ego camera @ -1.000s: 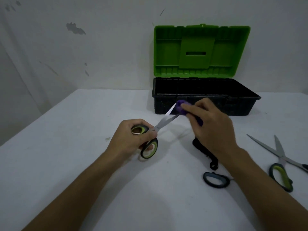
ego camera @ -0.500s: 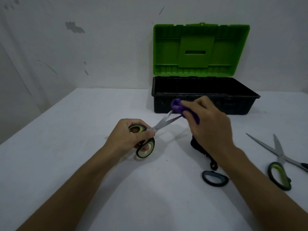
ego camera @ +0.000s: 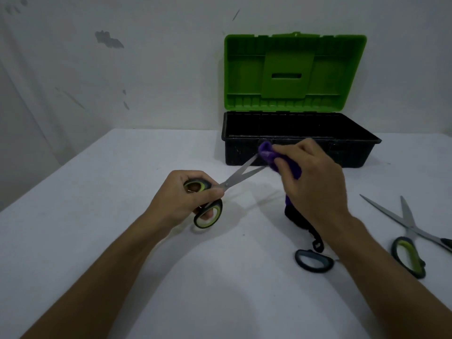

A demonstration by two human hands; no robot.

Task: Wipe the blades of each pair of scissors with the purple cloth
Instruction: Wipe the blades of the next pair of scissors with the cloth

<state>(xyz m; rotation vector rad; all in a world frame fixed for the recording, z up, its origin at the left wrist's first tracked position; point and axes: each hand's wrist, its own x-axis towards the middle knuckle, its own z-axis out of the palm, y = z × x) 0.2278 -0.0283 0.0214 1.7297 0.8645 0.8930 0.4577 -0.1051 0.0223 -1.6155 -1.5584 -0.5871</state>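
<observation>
My left hand grips the black-and-green handles of a pair of scissors held above the table, blades spread apart and pointing up to the right. My right hand pinches the purple cloth around the tips of those blades; the cloth's tail hangs down under my palm. A second pair of scissors with green-lined handles lies open on the table at the right. A third pair shows only a dark grey handle loop beneath my right forearm.
A black toolbox with its green lid standing open sits at the back of the white table, against the wall. The box is just behind the cloth and blade tips.
The scissor blades have spread slightly wider. The cloth has slid out along them, from partway up the blades to their tips. My left hand has kept its hold.
</observation>
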